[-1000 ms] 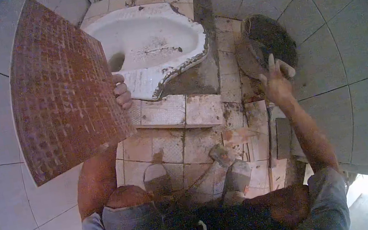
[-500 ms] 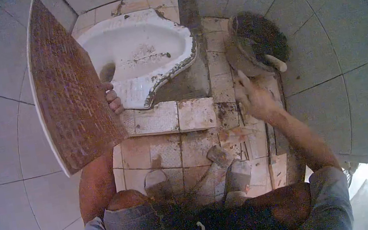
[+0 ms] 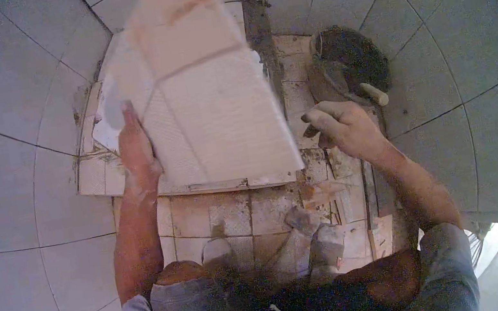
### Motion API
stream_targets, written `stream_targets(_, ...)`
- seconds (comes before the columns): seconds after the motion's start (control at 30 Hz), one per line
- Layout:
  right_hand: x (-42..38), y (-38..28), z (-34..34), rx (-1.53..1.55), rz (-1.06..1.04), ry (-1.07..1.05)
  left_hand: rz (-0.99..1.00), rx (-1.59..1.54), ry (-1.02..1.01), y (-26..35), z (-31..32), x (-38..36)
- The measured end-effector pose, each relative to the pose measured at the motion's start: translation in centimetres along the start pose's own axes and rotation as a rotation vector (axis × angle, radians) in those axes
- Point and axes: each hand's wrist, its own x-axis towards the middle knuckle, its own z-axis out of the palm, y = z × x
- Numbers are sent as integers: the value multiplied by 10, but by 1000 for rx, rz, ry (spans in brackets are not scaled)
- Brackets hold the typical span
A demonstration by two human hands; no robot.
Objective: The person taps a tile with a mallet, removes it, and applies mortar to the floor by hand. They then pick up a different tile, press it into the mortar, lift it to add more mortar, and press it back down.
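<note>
My left hand [image 3: 138,144] grips the left edge of a large cut tile [image 3: 215,108], its pale, patterned face up and its outline slanted. It is raised over a white squat toilet [image 3: 105,131], hiding most of it. To the right of the tile and apart from it, my right hand [image 3: 349,130] is in the air with loosely bent fingers and nothing visible in them. Just beyond that hand stands a dark bucket [image 3: 351,58] with a pale tool handle [image 3: 375,94] sticking out over its near rim.
Tiled walls [image 3: 426,82] close in on both sides. Below the raised step [image 3: 234,186] are dirty floor tiles [image 3: 206,211], my feet and a small grey block [image 3: 301,219]. Narrow tile strips [image 3: 380,235] lie at the right.
The tile has turned from nearly upright, showing its brown ribbed back, to showing its pale face, and has swung right over the toilet. My right hand has bent its fingers.
</note>
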Motion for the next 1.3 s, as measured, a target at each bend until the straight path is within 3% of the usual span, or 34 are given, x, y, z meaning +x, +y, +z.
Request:
stream_targets(0.1, 1, 6, 3, 242, 45, 8, 95, 129, -6, -3, 9, -5)
stream_targets(0.17, 1, 10, 3, 157, -142, 100, 98, 209, 129, 8, 23, -21)
stream_targets(0.3, -13, 0, -6, -200, -404, 312, 225, 156, 90, 9, 16, 0)
stream_targets(0.37, -12, -1, -11, 26, -126, 86, 533, 291, 188, 24, 18, -1)
stream_targets(0.4, -10, 2, -10, 99, -29, 17, 537, 292, 185, 34, 21, -5)
stream_targets(0.5, 1, 7, -6, -312, -370, 366, 880, 496, 261, 58, 30, -13)
stream_targets(0.53, 2, -25, -12, 296, -9, 203, 914, 491, 310, 62, 32, -10)
stream_targets(0.6, 4, -46, -14, 893, 353, 21, 956, 482, 362, 68, 35, -14)
stream_targets(0.67, 6, -48, -13, 961, 362, -52, 1133, 580, 342, 73, 39, -23)
stream_targets(0.7, 6, -43, -13, 961, 359, -52, 1135, 580, 344, 75, 39, -21)
stream_targets(0.8, 2, -27, -10, 875, 337, 15, 1406, 691, 388, 71, 42, -24)
stream_targets(0.9, -2, -24, -12, 922, 390, -22, 1253, 467, 253, 69, 52, -38)
stream_targets(0.97, 0, -8, -8, 776, 212, 2, 1049, 364, 172, 68, 52, -43)
stream_targets(1.0, -1, -6, -8, 726, 153, 10, 1050, 362, 175, 68, 54, -45)
stream_targets(1.1, -2, -5, -8, 963, 314, -48, 1183, 458, 269, 66, 53, -42)
stream_targets(1.13, 4, 2, -5, 985, 217, -3, 1449, 694, 480, 63, 44, -30)
stream_targets(1.2, 9, 6, -11, 1003, 117, 46, 1703, 931, 704, 59, 37, -14)
stream_targets(1.23, 8, 7, -18, 1190, 18, -200, 1532, 598, 604, 58, 36, -11)
stream_targets(1.3, 11, 6, -23, 1361, -80, -460, 1335, 284, 505, 60, 41, -14)
